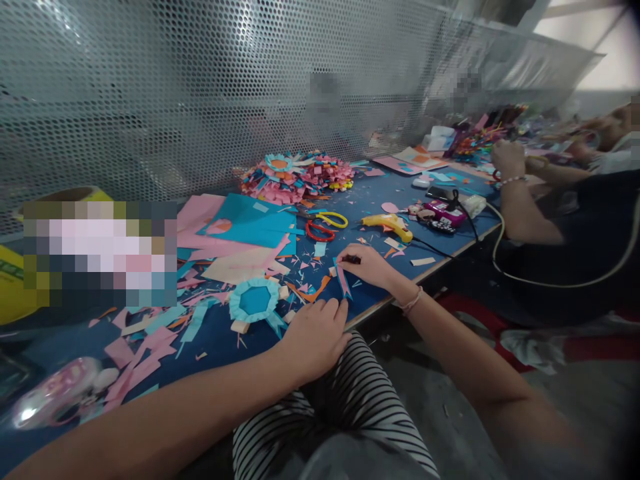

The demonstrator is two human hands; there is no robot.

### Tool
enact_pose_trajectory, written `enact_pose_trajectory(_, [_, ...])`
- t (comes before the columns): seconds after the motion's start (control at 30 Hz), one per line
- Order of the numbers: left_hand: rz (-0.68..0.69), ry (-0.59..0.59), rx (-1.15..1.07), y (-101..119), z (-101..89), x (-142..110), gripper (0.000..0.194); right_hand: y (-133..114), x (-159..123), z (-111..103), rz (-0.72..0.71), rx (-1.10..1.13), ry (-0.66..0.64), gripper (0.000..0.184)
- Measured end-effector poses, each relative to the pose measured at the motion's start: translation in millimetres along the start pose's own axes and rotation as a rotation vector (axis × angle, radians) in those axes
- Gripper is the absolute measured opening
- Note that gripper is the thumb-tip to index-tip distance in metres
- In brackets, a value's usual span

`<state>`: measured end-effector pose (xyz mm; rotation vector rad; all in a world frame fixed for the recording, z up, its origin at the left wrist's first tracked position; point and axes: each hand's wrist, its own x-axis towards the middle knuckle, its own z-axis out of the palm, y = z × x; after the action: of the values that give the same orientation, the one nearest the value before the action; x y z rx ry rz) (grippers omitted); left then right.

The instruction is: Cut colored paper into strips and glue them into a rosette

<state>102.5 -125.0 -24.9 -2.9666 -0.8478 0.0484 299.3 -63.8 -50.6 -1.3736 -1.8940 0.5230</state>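
Note:
My right hand (369, 265) is closed in a pinch at the top of a small pink and blue paper strip (344, 283) with a notched lower end. A short dark pen-like object (352, 259) sticks out between its fingers. My left hand (316, 335) lies palm down at the table's front edge, fingers loosely stretched, their tips beside the strip's lower end. Left of it lies a light-blue pleated paper rosette (253, 301) with paper tails. Small wooden blocks (240, 327) lie around the rosette. Between hands and rosette are orange paper scraps (311, 291).
Scissors (325, 223) and a yellow glue gun (386, 224) with a cord lie beyond my hands. Behind are blue paper sheets (257, 217) and a pile of finished rosettes (295, 179). A perforated metal panel (200, 100) bounds the back; a co-worker's arm (525, 200) is at right.

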Motion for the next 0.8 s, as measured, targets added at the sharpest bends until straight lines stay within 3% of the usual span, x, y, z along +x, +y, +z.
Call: enact_pose_trajectory(0.8, [-0.002,-0.023,-0.003,0.2,0.6,0.3,0.052,2.5,-1.5,5.8,-0.061,-0.146,0.042,0.019])
